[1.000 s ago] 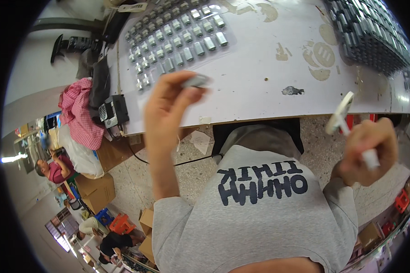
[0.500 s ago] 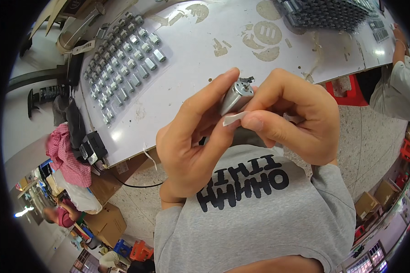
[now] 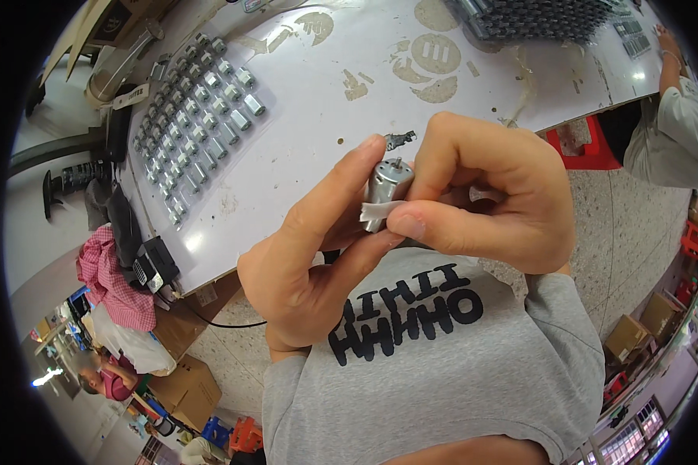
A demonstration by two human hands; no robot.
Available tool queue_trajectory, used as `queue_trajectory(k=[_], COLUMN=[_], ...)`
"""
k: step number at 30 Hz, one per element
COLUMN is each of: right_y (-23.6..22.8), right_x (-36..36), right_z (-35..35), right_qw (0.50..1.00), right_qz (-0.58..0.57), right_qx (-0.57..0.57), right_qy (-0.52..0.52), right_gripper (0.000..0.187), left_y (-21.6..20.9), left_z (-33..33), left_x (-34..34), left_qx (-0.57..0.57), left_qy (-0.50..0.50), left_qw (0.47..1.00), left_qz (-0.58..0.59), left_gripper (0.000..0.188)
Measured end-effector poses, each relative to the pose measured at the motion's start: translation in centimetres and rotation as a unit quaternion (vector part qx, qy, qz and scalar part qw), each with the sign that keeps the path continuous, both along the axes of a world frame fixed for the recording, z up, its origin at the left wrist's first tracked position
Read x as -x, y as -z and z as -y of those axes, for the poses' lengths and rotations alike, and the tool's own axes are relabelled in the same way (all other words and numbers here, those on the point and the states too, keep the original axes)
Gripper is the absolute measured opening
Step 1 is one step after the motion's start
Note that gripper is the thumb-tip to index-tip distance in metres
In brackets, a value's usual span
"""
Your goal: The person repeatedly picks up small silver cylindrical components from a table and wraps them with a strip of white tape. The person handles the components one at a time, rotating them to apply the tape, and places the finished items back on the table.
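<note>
A small silver cylindrical motor (image 3: 392, 177) is held up in front of my chest, its shaft end pointing up and away. My left hand (image 3: 298, 248) grips it between the thumb below and the fingers at its left side. A short white strip, like tape, (image 3: 377, 211) lies across the lower part of the motor's body. The thumb and index finger of my right hand (image 3: 500, 198) pinch the strip's right end, close against the motor. Just beyond the shaft shows a ragged dark scrap (image 3: 400, 140), which seems to lie on the table.
On the white table (image 3: 302, 101), a clear tray of similar motors (image 3: 202, 116) stands at the left. A large stack of motors (image 3: 527, 23) sits at the far right, near another person's arm (image 3: 669, 62). A red stool (image 3: 585, 147) stands beside the table; a black device (image 3: 155, 262) is at the left edge.
The motor has come slightly left and down with both hands and stands more upright. The white strip, earlier sticking out below it, now lies across its body.
</note>
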State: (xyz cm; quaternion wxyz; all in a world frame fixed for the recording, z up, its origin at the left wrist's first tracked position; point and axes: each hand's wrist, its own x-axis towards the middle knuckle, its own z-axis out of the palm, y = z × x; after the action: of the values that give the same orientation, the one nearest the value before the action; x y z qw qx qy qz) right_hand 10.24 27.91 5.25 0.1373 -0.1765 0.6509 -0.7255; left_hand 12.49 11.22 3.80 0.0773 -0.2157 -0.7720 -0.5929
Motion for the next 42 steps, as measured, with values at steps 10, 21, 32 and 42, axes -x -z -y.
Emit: queue_trajectory(k=[10,21,32,42], right_y=[0.5,1.1,1.1,0.9], right_x=[0.6,1.8,1.3,1.2], right_z=[0.4,-0.6,-0.5,0.2], right_qw=[0.999,0.992,0.989,0.990], right_qz=[0.022,0.091,0.096,0.124], right_qx=[-0.040,0.018,0.067,0.046], right_qy=[0.002,-0.082,-0.091,-0.058], right_gripper=[0.020,0.014,0.016,0.015], left_y=[0.0,1.0,1.5,1.8], left_z=[0.1,0.0,0.1,-1.1], left_x=[0.1,0.5,0.1,0.1], left_qx=[0.077,-0.055,-0.184,-0.281], left_qy=[-0.041,-0.006,0.015,0.023], left_qw=[0.994,0.996,0.970,0.952], left_qz=[-0.068,0.074,0.155,0.115], left_gripper=[0.040,0.048,0.047,0.040])
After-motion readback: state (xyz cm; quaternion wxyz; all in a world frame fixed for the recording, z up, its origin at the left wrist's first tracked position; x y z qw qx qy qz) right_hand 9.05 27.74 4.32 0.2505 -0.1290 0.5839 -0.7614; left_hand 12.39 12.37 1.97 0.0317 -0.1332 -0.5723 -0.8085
